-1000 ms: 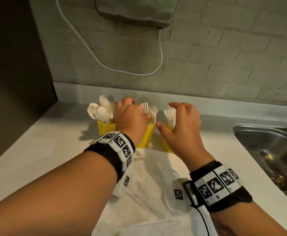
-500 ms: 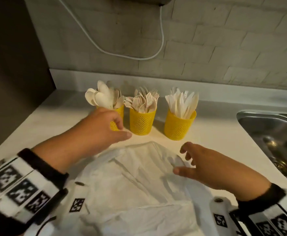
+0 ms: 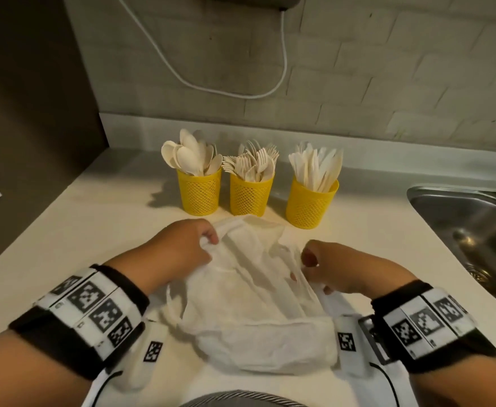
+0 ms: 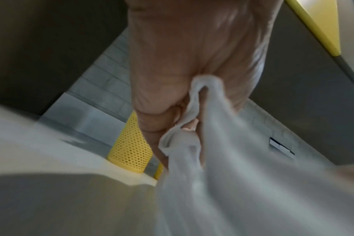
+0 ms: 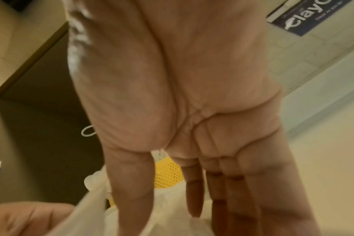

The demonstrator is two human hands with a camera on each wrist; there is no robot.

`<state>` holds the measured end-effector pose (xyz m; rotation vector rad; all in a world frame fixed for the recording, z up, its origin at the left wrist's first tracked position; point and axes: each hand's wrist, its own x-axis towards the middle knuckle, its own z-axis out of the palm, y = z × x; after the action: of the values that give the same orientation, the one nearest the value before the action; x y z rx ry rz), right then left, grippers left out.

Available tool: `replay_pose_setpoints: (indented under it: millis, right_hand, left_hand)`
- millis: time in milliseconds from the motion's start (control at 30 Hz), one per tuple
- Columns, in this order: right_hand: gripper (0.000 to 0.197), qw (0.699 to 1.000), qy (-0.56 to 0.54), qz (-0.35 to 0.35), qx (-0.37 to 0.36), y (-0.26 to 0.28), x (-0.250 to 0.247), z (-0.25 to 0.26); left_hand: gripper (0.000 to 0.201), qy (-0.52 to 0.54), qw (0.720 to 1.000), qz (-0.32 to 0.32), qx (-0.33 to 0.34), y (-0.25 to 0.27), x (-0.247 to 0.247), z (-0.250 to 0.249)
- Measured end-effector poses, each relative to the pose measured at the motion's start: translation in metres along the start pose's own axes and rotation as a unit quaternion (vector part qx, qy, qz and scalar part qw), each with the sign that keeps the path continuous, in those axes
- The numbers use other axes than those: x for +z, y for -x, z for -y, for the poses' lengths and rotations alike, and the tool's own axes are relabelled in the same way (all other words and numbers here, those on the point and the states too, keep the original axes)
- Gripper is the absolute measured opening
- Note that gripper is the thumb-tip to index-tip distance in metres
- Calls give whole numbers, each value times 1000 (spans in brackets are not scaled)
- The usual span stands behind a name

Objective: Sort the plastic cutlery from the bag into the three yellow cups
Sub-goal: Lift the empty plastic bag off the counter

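Observation:
Three yellow mesh cups stand in a row near the wall: the left cup [image 3: 199, 195] holds spoons [image 3: 191, 154], the middle cup [image 3: 251, 198] forks [image 3: 252, 163], the right cup [image 3: 311, 207] knives [image 3: 314, 165]. In front of them a crumpled white bag [image 3: 255, 289] lies on the counter. My left hand [image 3: 202, 242] grips the bag's left edge; the left wrist view shows my left hand [image 4: 182, 119] with fingers curled round a fold of the bag [image 4: 232, 175]. My right hand [image 3: 311, 259] rests on the bag's right side, and in the right wrist view my right hand [image 5: 164, 207] has straight fingers.
A steel sink [image 3: 476, 224] is set into the pale counter [image 3: 94, 230] at the right. A white cable [image 3: 211, 89] hangs along the brick wall behind the cups. A dark panel stands at the left.
Both hands have drawn back from the cups toward me, down to the bag. My left hand has taken hold of the bag's edge; my right hand has come to rest on it.

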<state>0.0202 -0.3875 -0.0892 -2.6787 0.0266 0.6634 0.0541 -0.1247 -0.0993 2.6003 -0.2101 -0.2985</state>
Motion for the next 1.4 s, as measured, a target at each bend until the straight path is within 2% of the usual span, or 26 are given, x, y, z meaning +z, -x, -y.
replay_pose_setpoints:
  millis: [100,167,267,300,333,367,400,433,500,533,567,633,667,733,767,800,900,933,1000,1033,1133,1167,1267,1300,1400]
  right_hand:
    - [11,997,-62,-15,-35,-5,-3,9]
    - [11,989,-120,-50,-62,-9,-5,16]
    - [13,960,-240,-98,-107,-8,-7,30]
    - [14,947,-274,-110,-127,-8,-6,35]
    - [12,934,-303,-118,-149,-6,-5,39]
    - [11,918,-337,-126,-170,-6,-5,43]
    - [10,896,-379,-133,-188,-5,-5,45]
    - [10,869,-431,-141,-200,-4,-5,46]
    - [15,815,-513,-171,-209,-1,-8,44]
    - [18,810,-515,-189,-207,0,-9,41]
    - [34,821,-501,-188,-200,1,-9,36]
    - [74,860,-456,-127,-193,5,-3,34]
    - [89,877,-426,-94,-202,6,2,37]
    - [100,899,-362,-64,-240,9,11,48]
    - [96,902,-341,-80,-251,9,14,54]
    - [83,899,-336,-112,-256,10,14,59]
    - [20,863,-400,-188,-246,11,5,60]
    - [14,860,-400,-213,-236,11,1,55]
    - [20,856,-398,-258,-205,9,-6,41]
    - [21,843,-424,-268,-193,8,-10,33]
    - [26,797,-491,-311,-164,7,-23,8]
    - [29,801,-471,-338,-152,5,-25,-1]
    - [26,865,-280,-402,-107,-1,-25,-19]
    - [36,883,-220,-400,-111,2,-24,-19]
    - [115,907,-147,-311,-243,16,-18,0]
  left_hand:
    - [27,14,999,-24,26,-4,2,-16]
    - [32,29,998,-16,45,-4,5,-28]
    - [77,77,993,62,71,3,9,-50]
    - [86,114,984,95,100,7,10,-58]
    - [85,164,969,128,133,7,13,-61]
    - [73,224,948,152,165,10,13,-66]
    - [56,261,937,156,170,9,14,-66]
    - [42,290,935,132,155,9,12,-66]
    - [18,349,932,38,87,5,5,-61]
    - [20,398,915,9,67,5,0,-58]
    - [22,460,886,-3,58,5,-5,-57]
    - [19,546,835,2,66,9,-14,-56]
    - [17,562,824,2,78,10,-16,-57]
    - [14,580,810,-2,86,13,-15,-61]
    - [13,586,806,-6,87,14,-14,-64]
    - [14,590,803,-17,88,14,-12,-66]
    - [14,609,786,-70,75,16,-14,-63]
    - [14,613,782,-86,68,15,-16,-57]
    - [14,612,781,-115,51,13,-23,-42]
    - [14,612,779,-133,37,12,-28,-33]
    - [12,637,742,-211,-9,8,-46,-4]
    - [13,643,727,-239,-24,8,-53,3]
    - [15,654,695,-298,-11,8,-64,10]
    - [16,654,695,-300,4,9,-64,8]
    - [17,628,728,-269,52,13,-57,-7]
